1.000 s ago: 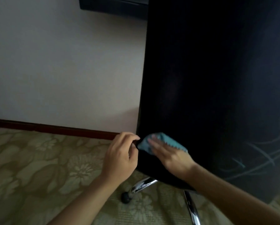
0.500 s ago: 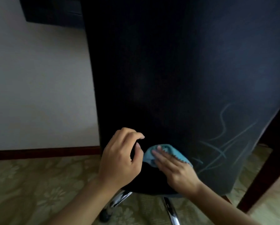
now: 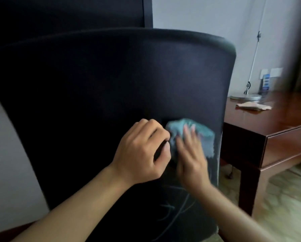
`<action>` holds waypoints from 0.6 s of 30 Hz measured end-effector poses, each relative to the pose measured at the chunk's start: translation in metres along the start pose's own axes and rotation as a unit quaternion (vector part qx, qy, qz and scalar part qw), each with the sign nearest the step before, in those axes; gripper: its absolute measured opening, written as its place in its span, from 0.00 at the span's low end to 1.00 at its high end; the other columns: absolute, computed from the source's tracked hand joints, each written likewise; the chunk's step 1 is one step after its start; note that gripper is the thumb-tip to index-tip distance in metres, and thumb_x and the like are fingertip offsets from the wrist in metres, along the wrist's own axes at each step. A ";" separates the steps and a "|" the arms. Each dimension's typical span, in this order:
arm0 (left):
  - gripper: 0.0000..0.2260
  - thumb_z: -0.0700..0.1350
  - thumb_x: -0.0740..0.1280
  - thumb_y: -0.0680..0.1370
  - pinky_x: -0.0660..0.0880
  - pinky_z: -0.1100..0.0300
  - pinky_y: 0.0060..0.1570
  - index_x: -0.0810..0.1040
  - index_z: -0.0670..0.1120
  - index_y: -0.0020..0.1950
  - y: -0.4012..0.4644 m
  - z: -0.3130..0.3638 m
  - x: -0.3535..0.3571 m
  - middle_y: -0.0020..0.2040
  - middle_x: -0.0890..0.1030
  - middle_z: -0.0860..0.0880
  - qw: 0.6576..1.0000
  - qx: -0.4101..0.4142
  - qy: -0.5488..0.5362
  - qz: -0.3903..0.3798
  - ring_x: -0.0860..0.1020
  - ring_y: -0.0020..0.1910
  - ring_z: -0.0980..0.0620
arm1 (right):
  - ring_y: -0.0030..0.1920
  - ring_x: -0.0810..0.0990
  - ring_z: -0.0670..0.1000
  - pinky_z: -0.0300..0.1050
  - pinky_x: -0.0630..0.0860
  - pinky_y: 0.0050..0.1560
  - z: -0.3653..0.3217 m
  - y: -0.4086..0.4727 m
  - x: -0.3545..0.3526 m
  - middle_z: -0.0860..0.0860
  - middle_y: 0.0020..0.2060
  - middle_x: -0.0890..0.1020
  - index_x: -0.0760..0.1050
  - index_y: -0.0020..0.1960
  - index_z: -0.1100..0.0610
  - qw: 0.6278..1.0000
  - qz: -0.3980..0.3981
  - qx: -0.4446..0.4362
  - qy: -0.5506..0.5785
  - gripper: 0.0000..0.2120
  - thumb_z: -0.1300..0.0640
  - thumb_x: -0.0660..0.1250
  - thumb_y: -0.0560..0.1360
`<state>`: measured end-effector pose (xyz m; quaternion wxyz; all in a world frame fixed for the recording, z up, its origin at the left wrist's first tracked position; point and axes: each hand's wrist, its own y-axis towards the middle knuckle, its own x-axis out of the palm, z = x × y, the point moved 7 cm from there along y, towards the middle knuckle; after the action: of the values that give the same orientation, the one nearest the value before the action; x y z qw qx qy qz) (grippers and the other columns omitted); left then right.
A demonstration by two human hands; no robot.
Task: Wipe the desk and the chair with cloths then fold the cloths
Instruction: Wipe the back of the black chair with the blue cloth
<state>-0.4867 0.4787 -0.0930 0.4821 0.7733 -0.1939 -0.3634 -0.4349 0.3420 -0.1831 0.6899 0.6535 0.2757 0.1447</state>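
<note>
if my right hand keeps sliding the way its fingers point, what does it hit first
Nothing solid, as far as the blurred picture shows. The right hand points up the chair back, flat on the blue cloth. Only bare upholstery lies ahead, up to the chair's top edge.

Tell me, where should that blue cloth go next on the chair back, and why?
Probably downward. The right hand presses the blue cloth flat against the black chair back, and pale streaks show lower down, below the hands. The left hand, fingers curled, rests beside the cloth.
</note>
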 end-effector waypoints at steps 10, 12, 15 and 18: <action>0.11 0.39 0.65 0.73 0.68 0.50 0.33 0.69 0.42 0.31 0.013 -0.022 0.018 0.30 0.68 0.47 0.998 0.058 0.019 -0.013 0.66 0.30 0.45 | 0.76 0.60 0.64 0.62 0.57 0.76 0.004 0.064 -0.017 0.64 0.72 0.66 0.71 0.69 0.66 0.999 0.016 -0.028 0.001 0.20 0.68 0.54 0.79; 0.10 0.39 0.65 0.72 0.68 0.51 0.32 0.70 0.42 0.31 0.013 -0.023 0.019 0.29 0.69 0.47 0.998 0.059 0.014 -0.016 0.66 0.30 0.47 | 0.75 0.61 0.65 0.64 0.59 0.75 0.003 0.109 -0.026 0.65 0.71 0.68 0.73 0.67 0.68 0.998 0.057 -0.019 0.007 0.20 0.68 0.50 0.80; 0.10 0.39 0.65 0.72 0.68 0.52 0.33 0.70 0.42 0.31 0.012 -0.022 0.019 0.30 0.69 0.47 0.997 0.072 0.019 -0.021 0.67 0.30 0.46 | 0.75 0.62 0.66 0.66 0.60 0.74 -0.003 0.111 -0.021 0.65 0.71 0.68 0.73 0.67 0.68 0.996 0.083 -0.030 0.008 0.19 0.69 0.54 0.80; 0.10 0.39 0.66 0.72 0.67 0.52 0.35 0.70 0.43 0.31 0.012 -0.021 0.020 0.30 0.68 0.46 0.996 0.078 0.030 -0.017 0.67 0.31 0.45 | 0.76 0.61 0.64 0.61 0.58 0.75 -0.011 0.027 0.004 0.62 0.72 0.67 0.69 0.71 0.65 0.998 0.020 -0.052 0.026 0.20 0.66 0.59 0.79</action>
<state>-0.4571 0.4732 -0.0842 0.4195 0.8225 -0.1939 -0.3316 -0.4336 0.3556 -0.1576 0.7127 0.6181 0.2726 0.1889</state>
